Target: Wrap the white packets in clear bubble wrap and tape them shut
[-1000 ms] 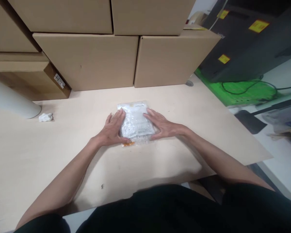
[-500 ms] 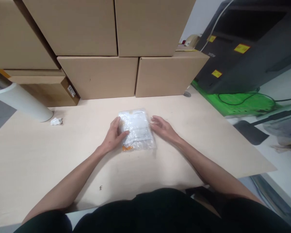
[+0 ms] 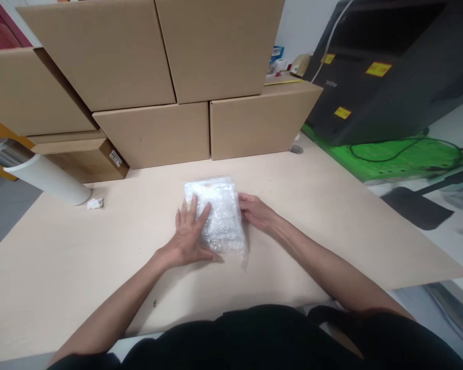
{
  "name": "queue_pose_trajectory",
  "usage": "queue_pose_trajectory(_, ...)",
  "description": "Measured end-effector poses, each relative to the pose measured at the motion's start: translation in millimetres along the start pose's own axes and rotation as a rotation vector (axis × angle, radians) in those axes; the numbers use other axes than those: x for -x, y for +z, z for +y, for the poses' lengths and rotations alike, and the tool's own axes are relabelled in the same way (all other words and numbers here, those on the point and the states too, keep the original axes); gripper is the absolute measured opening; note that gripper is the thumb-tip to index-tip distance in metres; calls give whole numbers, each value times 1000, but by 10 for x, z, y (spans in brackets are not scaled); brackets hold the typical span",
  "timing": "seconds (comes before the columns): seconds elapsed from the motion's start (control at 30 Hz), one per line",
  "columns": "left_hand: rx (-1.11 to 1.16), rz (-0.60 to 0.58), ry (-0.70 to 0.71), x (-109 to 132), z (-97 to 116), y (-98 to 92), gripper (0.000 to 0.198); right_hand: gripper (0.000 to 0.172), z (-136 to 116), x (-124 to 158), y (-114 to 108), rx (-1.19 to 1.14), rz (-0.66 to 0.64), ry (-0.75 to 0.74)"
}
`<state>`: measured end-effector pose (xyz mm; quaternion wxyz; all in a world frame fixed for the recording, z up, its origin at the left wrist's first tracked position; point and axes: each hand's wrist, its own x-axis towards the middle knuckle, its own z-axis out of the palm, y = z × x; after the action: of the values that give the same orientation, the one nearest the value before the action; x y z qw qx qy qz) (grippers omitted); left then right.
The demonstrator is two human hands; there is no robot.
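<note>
A flat, whitish package in clear bubble wrap (image 3: 220, 216) lies on the pale table before me. My left hand (image 3: 187, 239) is spread over its left side, with fingers apart. Some fingertips rest on the wrap, while the thumb reaches along the near edge. At the package's right edge, my right hand (image 3: 254, 210) has its fingers bent together against the wrap, holding that side. Its thumb is hard to make out. A loose flap of clear plastic sticks out at the near right corner.
Cardboard boxes (image 3: 150, 134) are stacked along the table's back. To the left stand a white cylinder (image 3: 56, 180) with a metal top and a crumpled white scrap (image 3: 95, 203). A dark machine (image 3: 355, 103) sits on a green surface (image 3: 401, 156) at right, beside a dark flat paddle-shaped piece (image 3: 416, 208).
My left hand has shifted nearer and spread its fingers. My right hand has moved onto the package's right edge. The orange patch at the package's near left corner no longer shows. The view has tilted.
</note>
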<state>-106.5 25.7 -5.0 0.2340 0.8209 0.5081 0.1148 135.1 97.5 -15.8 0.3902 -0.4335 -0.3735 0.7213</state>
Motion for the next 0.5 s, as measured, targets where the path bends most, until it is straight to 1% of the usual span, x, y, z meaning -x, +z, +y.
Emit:
queue_pose_trajectory(0.07, -69, 23, -4, 6, 9, 78, 134, 23, 10, -12, 8, 4, -11, 8)
queue_pose_trajectory(0.13, -60, 46, 43, 18, -5, 120, 117, 27, 21, -38, 19, 24, -23, 10)
queue_pose_trajectory(0.23, 52, 57, 111, 47, -16, 91, 84, 29, 8, -88, 42, 85, -39, -37)
queue_pose_trajectory(0.3, 167, 71, 95, 58, -12, 32, 68, 24, -31, -107, 55, 132, -28, -93)
queue_pose_trajectory(0.37, 316, 121, 81, 52, -10, -33, 62, 21, -90, -107, 62, 173, 9, -162)
queue_pose_trajectory(0.4, 416, 167, 65, 44, -13, -61, 61, 21, -124, -99, 64, 186, 30, -197)
queue_pose_trajectory(0.43, 549, 216, 30, 34, -20, -84, 60, 23, -159, -87, 63, 194, 52, -231)
queue_pose_trajectory(0.5, 951, 277, -121, 17, -45, -121, 58, 29, -230, -54, 56, 201, 89, -286)
